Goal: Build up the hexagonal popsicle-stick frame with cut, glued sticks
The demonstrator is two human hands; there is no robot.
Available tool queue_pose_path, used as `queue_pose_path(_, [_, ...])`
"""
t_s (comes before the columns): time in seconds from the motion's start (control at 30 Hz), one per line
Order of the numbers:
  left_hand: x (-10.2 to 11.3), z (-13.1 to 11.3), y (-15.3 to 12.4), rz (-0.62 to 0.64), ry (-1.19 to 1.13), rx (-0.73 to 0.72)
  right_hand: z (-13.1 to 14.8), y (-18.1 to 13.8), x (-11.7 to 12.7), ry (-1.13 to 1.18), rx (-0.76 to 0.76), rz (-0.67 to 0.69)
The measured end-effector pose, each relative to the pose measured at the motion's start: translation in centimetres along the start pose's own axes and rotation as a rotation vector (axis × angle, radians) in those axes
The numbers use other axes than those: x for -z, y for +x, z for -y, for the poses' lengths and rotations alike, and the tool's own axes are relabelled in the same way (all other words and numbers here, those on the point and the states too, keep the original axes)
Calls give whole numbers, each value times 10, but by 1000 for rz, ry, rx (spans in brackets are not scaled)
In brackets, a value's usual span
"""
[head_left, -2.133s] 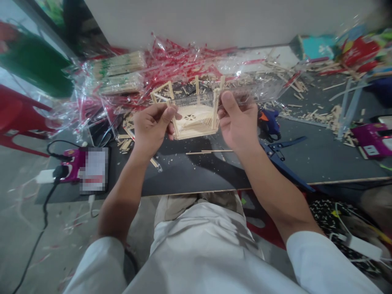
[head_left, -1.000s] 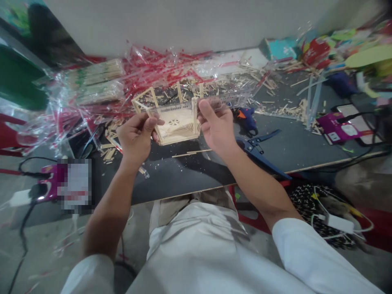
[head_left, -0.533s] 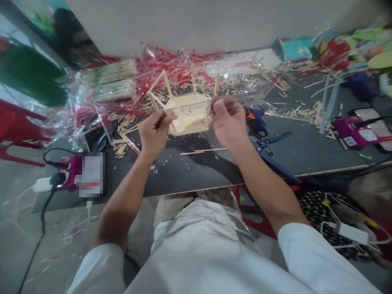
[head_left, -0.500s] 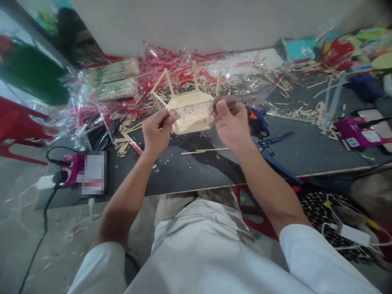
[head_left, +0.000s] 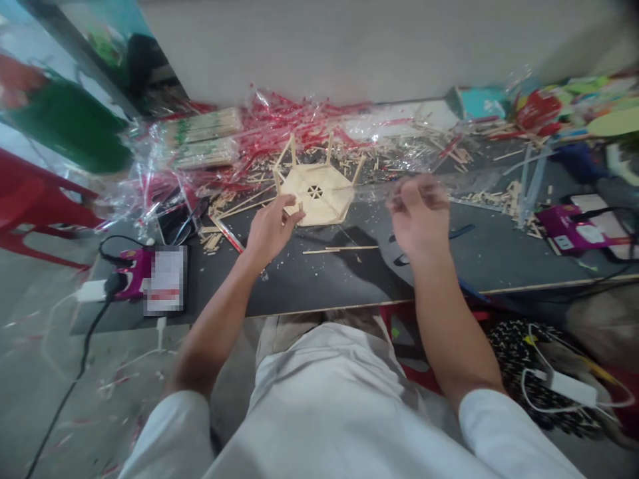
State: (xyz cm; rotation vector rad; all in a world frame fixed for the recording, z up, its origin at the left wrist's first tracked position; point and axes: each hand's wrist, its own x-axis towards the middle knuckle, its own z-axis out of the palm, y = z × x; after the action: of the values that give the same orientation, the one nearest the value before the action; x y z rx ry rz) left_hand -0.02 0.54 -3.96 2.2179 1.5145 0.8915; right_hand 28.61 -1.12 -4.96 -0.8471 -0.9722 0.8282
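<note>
Sticks of pale wood make a small six-sided model (head_left: 319, 199) that sits on the dark grey table board (head_left: 499, 259), a bit past the middle, with thin posts poking up from its far side and a little wheel shape in its flat middle. The left hand (head_left: 272, 229) is at 7 o'clock from the model. Its fingers are half curled and its fingertips (head_left: 294, 214) touch the model's near left edge, but I cannot tell if they pinch the edge or just rest on it. The right hand (head_left: 419, 216) is up in the air at 3 o'clock from the model and does not touch it. This hand is blurry; its fingers look bent in, and I cannot tell if it has anything in it. One long thin loose stick (head_left: 339, 249) lies flat on the board at 6 o'clock from the model, between the two hands. A big heap of red and clear plastic wrap (head_left: 279, 120) lies at 12 o'clock, near the wall. Clear packs of sticks (head_left: 204, 136) lie at 10 o'clock. A purple box (head_left: 134, 273) with a black cord sits at 8 o'clock, near the left end of the board. A dark blue handle (head_left: 462, 231) peeks out just beside the right hand, at 3 o'clock from it. Small wood bits lie all over the far side of the board.
</note>
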Motion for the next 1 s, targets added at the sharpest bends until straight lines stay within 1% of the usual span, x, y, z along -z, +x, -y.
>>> queue_pose_path(0.07, [22,-11,-16,59,117,12,12,-17,11,1,16,-62])
queue_pose_path(0.1, [32,-17,-27,42,121,30,18,-27,14,9,-1,-87])
queue_pose_path(0.17, [44,-28,-51,-22,-41,88,25,-47,15,29,-85,-121])
queue_pose_path(0.2, [46,-33,-64,-31,-155,129,27,-58,12,39,-145,-116])
queue_pose_path(0.23, [44,-36,-75,-19,-252,191,27,-67,7,43,-210,-107])
queue_pose_path(0.27, [39,-40,-85,-51,-332,277,27,-77,0,45,-253,-93])
queue_pose_path(0.3, [32,-42,-93,-83,-405,365,25,-85,-8,53,-286,-79])
queue_pose_path(0.33, [25,-44,-99,-94,-497,414,22,-93,-17,60,-294,-78])
queue_pose_path(0.37, [17,-46,-103,-78,-608,434,18,-101,-25,64,-295,-77])
queue_pose_path(0.43, [3,-49,-107,24,-803,447,10,-112,-38,47,-318,-74])
queue_pose_path(0.5, [-6,-50,-108,101,-920,449,4,-119,-42,-6,-339,-2])
queue_pose_path(0.53, [-9,-50,-108,101,-945,452,2,-121,-40,-66,-322,61])
queue_pose_path(0.57, [-10,-49,-108,76,-958,455,1,-121,-35,-158,-271,135])
queue_pose_path(0.63, [-11,-45,-108,-9,-960,462,1,-118,-19,-451,-71,278])
queue_pose_path(0.7, [-11,-41,-109,-82,-963,475,1,-110,0,-782,179,351])
queue_pose_path(0.73, [-10,-40,-110,-107,-967,483,0,-105,10,-907,251,357])
queue_pose_path(0.77, [-10,-39,-111,-123,-972,487,-2,-99,18,-1006,293,363])
queue_pose_path(0.8, [-10,-39,-112,-124,-977,486,-4,-94,25,-1083,321,402])
queue_pose_path(0.87, [-12,-40,-114,-93,-971,470,-10,-84,34,-1180,347,450])
queue_pose_path(0.93, [-13,-42,-115,-70,-950,443,-16,-74,35,-1225,338,481])
queue_pose_path(1.0, [-15,-42,-115,-76,-943,429,-19,-65,30,-1256,322,518])
